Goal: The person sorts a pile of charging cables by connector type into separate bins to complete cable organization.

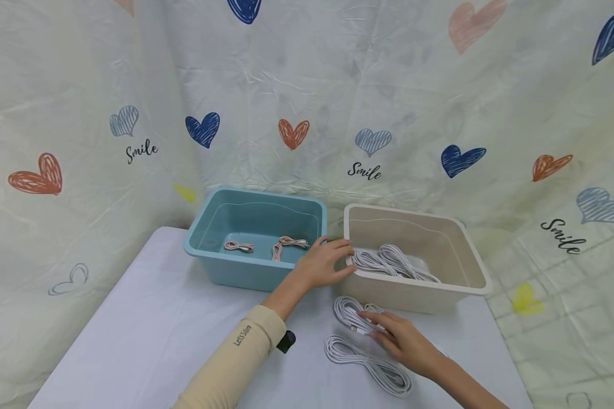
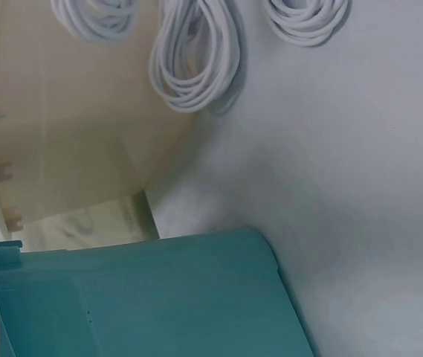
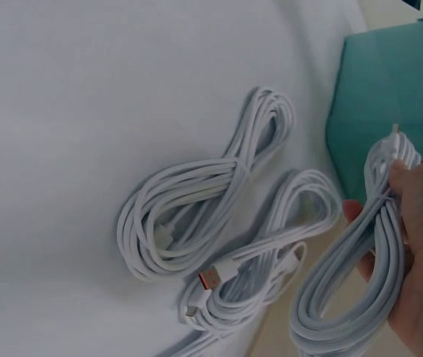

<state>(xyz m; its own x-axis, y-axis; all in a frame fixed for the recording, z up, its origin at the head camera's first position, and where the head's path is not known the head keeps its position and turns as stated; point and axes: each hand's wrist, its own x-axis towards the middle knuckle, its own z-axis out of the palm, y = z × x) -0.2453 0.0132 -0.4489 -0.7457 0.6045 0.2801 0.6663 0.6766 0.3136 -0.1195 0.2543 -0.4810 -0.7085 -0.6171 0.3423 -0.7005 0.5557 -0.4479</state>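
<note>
My right hand (image 1: 401, 341) holds a white coiled charging cable (image 3: 349, 279) just above the table, fingers and thumb around the bundle. Two more white coils lie below it: one looped bundle (image 3: 189, 204) and a second bundle (image 3: 293, 216) with a USB plug (image 3: 218, 274) showing. My left hand (image 1: 324, 264) rests at the near corners where the blue bin (image 1: 240, 272) and the beige bin (image 1: 404, 292) meet, fingers spread and touching the rims. In the left wrist view only bits of that hand show at the left edge.
Several white coiled cables (image 1: 394, 261) lie inside the beige bin. Small pinkish coiled cables (image 1: 239, 246) sit on the blue bin's floor. Both bins stand at the back of the white-covered table (image 1: 148, 341), against a heart-printed sheet (image 1: 286, 74).
</note>
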